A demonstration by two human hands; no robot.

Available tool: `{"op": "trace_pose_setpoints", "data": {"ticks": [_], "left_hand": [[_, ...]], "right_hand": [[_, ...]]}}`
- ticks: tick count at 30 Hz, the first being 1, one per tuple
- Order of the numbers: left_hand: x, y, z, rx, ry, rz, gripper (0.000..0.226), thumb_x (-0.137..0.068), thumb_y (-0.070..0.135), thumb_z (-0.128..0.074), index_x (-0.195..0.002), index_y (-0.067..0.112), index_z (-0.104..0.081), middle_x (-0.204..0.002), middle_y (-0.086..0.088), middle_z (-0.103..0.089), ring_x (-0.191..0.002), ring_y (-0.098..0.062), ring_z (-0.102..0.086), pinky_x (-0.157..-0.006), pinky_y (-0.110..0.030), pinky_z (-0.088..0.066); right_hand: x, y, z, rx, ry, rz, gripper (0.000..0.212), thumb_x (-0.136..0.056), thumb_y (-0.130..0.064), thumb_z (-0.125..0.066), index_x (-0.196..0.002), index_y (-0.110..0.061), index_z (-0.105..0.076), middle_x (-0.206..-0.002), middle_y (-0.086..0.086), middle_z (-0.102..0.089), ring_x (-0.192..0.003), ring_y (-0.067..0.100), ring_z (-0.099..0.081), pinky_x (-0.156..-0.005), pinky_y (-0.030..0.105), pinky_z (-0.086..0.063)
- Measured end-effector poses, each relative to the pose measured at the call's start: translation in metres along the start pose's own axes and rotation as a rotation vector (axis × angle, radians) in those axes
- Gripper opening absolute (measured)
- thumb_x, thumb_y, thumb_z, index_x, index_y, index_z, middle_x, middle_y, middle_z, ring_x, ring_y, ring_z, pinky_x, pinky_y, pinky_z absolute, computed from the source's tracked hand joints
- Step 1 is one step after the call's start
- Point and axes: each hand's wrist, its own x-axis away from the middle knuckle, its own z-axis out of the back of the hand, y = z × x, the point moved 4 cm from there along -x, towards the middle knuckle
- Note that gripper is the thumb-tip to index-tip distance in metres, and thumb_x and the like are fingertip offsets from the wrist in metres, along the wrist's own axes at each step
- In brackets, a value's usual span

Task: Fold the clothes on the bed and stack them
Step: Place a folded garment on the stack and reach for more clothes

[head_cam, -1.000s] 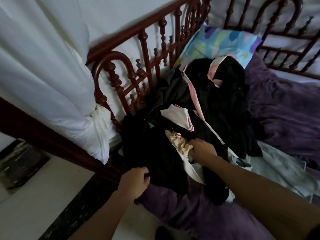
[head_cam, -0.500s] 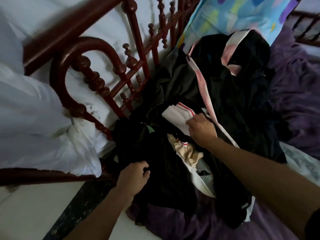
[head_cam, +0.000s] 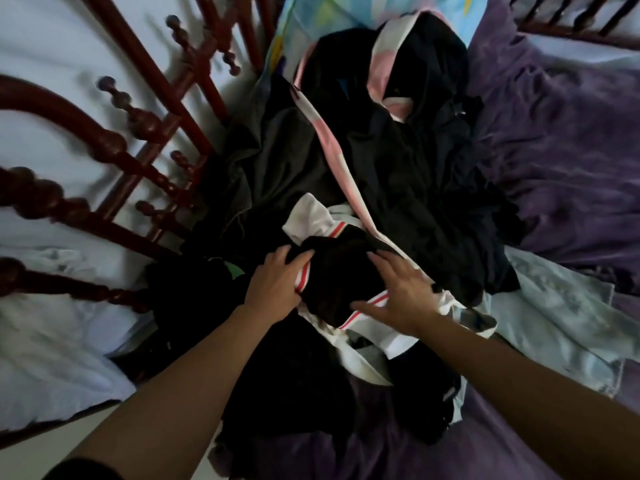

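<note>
A heap of mostly dark clothes (head_cam: 398,174) lies on the purple bed cover (head_cam: 571,161). On its near side sits a black and white garment with red-striped trim (head_cam: 332,282). My left hand (head_cam: 277,285) pinches this garment's left striped edge between thumb and fingers. My right hand (head_cam: 398,292) rests on its right side with fingers spread, the thumb by the striped hem. A long pink and white strip of cloth (head_cam: 332,147) runs across the heap. More black cloth (head_cam: 294,382) hangs toward the bed's near edge.
A dark red turned-wood bed frame (head_cam: 145,161) stands at the left with white fabric (head_cam: 52,341) behind and below it. A colourful pillow (head_cam: 349,15) lies at the head. Pale blue denim (head_cam: 554,323) lies to the right of the heap.
My left hand has moved up from the black cloth at the bed's edge onto the striped garment. My right hand has shifted from the white piece to the garment's right side. The view has closed in.
</note>
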Motion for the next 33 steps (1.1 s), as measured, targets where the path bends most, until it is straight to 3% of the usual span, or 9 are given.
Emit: {"op": "trace_pose_setpoints", "data": {"ticks": [5, 8, 13, 15, 17, 19, 22, 29, 33], "left_hand": [[-0.017, 0.015, 0.019, 0.471, 0.217, 0.033, 0.025, -0.078, 0.004, -0.059, -0.101, 0.005, -0.068, -0.12, -0.008, -0.061, -0.108, -0.025, -0.057, -0.093, -0.035, -0.044], [-0.008, 0.025, 0.055, 0.816, 0.239, 0.119, 0.022, -0.083, 0.02, -0.063, -0.073, 0.001, -0.057, -0.062, -0.004, -0.051, -0.06, -0.011, -0.046, -0.061, -0.028, -0.038], [0.02, 0.058, 0.122, 0.952, 0.227, -0.004, 0.027, -0.086, 0.01, -0.058, -0.065, 0.014, -0.042, -0.054, 0.008, -0.035, -0.048, -0.003, -0.033, -0.047, -0.02, -0.026], [0.037, 0.077, 0.15, 0.934, 0.178, -0.089, 0.029, -0.087, 0.018, -0.064, -0.067, 0.014, -0.044, -0.053, 0.009, -0.036, -0.048, -0.004, -0.033, -0.047, -0.02, -0.026], [0.058, 0.094, 0.177, 0.878, 0.11, -0.185, 0.033, -0.086, 0.021, -0.069, -0.064, 0.018, -0.045, -0.049, 0.014, -0.04, -0.046, 0.0, -0.037, -0.047, -0.015, -0.028], [0.082, 0.098, 0.2, 0.803, 0.026, -0.274, 0.026, -0.08, 0.019, -0.076, -0.07, 0.023, -0.053, -0.056, 0.019, -0.053, -0.053, 0.005, -0.05, -0.055, -0.008, -0.036], [0.112, 0.082, 0.211, 0.59, -0.11, -0.282, 0.034, -0.069, 0.017, -0.084, -0.092, 0.019, -0.06, -0.084, 0.008, -0.068, -0.077, -0.003, -0.066, -0.072, -0.019, -0.049], [0.166, 0.065, 0.184, 0.095, 0.22, -0.212, 0.017, -0.072, 0.009, -0.064, -0.064, 0.022, -0.057, -0.07, -0.001, -0.062, -0.075, -0.023, -0.064, -0.065, -0.036, -0.053], [0.192, 0.062, 0.203, 0.088, 0.431, -0.209, 0.01, -0.077, 0.011, -0.062, -0.068, 0.016, -0.063, -0.066, -0.002, -0.058, -0.071, -0.029, -0.062, -0.06, -0.034, -0.049]], "right_hand": [[-0.007, -0.011, -0.026, -0.087, -0.142, -0.142, 0.028, -0.091, -0.031, -0.053, -0.107, -0.016, -0.07, -0.13, 0.001, -0.058, -0.12, 0.025, -0.052, -0.094, 0.036, -0.039], [-0.005, 0.007, 0.01, -0.352, 0.04, -0.39, 0.023, -0.092, -0.024, -0.049, -0.093, -0.009, -0.067, -0.106, 0.005, -0.065, -0.1, 0.029, -0.06, -0.075, 0.032, -0.039], [0.007, -0.017, 0.104, -0.726, 0.204, -0.246, 0.049, -0.082, -0.048, -0.067, -0.122, -0.021, -0.058, -0.117, -0.007, -0.062, -0.107, 0.009, -0.057, -0.092, 0.027, -0.044], [0.014, -0.044, 0.122, -0.684, 0.079, -0.127, 0.072, -0.072, -0.053, -0.074, -0.134, -0.027, -0.048, -0.122, -0.014, -0.057, -0.112, 0.002, -0.052, -0.094, 0.022, -0.041], [0.019, -0.065, 0.132, -0.55, 0.09, -0.056, 0.038, -0.077, -0.041, -0.067, -0.114, -0.038, -0.059, -0.097, -0.018, -0.065, -0.094, 0.004, -0.059, -0.078, 0.024, -0.043], [0.025, -0.075, 0.155, -0.653, 0.223, -0.11, 0.018, -0.08, -0.015, -0.054, -0.081, -0.032, -0.063, -0.067, -0.017, -0.061, -0.071, 0.008, -0.057, -0.062, 0.023, -0.04], [0.051, -0.076, 0.21, -0.864, 0.485, -0.256, 0.043, -0.073, 0.017, -0.037, -0.082, -0.013, -0.066, -0.079, 0.005, -0.065, -0.073, 0.013, -0.058, -0.061, 0.013, -0.045], [0.161, -0.111, 0.302, -0.847, 0.628, -0.161, 0.041, -0.082, 0.013, -0.038, -0.072, -0.014, -0.068, -0.063, -0.004, -0.063, -0.052, 0.003, -0.054, -0.05, 0.016, -0.043], [0.237, -0.091, 0.328, -0.871, 0.532, -0.199, 0.006, -0.086, -0.008, -0.067, -0.087, -0.006, -0.073, -0.062, 0.0, -0.063, -0.052, 0.01, -0.055, -0.049, 0.02, -0.042]]}}
